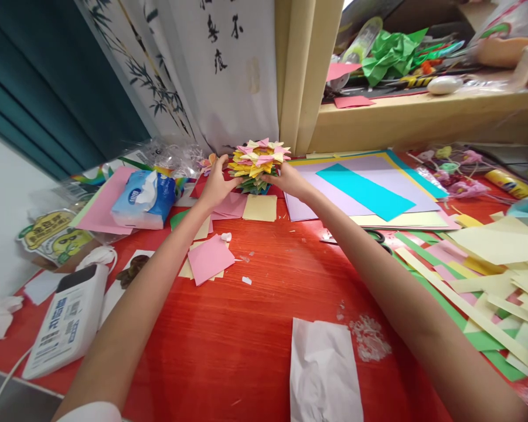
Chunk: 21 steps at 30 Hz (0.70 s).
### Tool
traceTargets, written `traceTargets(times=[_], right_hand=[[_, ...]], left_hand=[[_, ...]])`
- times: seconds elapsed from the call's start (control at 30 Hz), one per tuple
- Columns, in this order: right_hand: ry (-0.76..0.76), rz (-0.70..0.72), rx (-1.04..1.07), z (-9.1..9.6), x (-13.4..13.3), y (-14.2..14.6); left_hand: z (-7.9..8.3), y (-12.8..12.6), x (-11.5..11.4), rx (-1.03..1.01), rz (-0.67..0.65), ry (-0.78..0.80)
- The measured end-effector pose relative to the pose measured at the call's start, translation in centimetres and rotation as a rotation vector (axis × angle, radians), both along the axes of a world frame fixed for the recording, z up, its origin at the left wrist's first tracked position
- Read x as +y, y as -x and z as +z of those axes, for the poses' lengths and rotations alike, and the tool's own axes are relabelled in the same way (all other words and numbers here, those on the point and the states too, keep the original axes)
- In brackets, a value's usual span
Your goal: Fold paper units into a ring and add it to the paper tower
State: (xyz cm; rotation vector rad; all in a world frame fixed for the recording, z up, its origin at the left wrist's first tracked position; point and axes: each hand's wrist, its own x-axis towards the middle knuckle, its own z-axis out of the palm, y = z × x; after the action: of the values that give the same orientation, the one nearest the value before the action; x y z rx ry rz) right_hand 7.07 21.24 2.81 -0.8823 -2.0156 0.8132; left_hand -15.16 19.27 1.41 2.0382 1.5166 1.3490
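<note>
At the back of the red table stands a tiered ring-shaped piece of modular origami [260, 159], made of folded pink, yellow and green-blue paper points. My left hand [217, 186] is curved round its left side, the thumb reaching to its lower tiers. From the right, my right hand [286, 180] grips it, with fingertips tucked against the lower tiers. The far side of the piece is hidden. An orange-pink paper flower [208, 164] lies just beyond my left fingers. Pink paper sheets [231, 205] and a pale yellow square [260, 208] lie in front of it.
A blue tissue pack [144, 198] and a white box-shaped device [68, 319] sit left. Scissors [375, 236] lie under my right forearm, beside coloured sheets [364, 190]. Paper strips [487, 287] spread at right. A crumpled white paper [325, 372] lies near the front.
</note>
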Motion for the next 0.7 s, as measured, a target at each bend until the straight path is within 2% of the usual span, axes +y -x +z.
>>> traceTargets(times=[0.1, 0.2, 0.3, 0.57, 0.7], right_hand=[[0.120, 0.154, 0.093, 0.4, 0.2, -1.1], [0.247, 0.211, 0.159, 1.1, 0.3, -2.3], [0.306, 0.280, 0.202, 1.7, 0.3, -3.0], [0.277, 0.300, 0.241, 1.0, 0.0, -1.5], [0.163, 0.155, 0.167, 0.8, 0.0, -0.4]], left_hand=[[0.1, 0.2, 0.0, -0.048, -0.043, 0.047], [0.4, 0.0, -0.3, -0.070, -0.050, 0.098], [0.7, -0.2, -0.7, -0.057, -0.069, 0.140], [1.1, -1.3, -0.3, -0.037, -0.185, 0.083], [0.5, -1.9, 0.7, -0.007, -0.205, -0.030]])
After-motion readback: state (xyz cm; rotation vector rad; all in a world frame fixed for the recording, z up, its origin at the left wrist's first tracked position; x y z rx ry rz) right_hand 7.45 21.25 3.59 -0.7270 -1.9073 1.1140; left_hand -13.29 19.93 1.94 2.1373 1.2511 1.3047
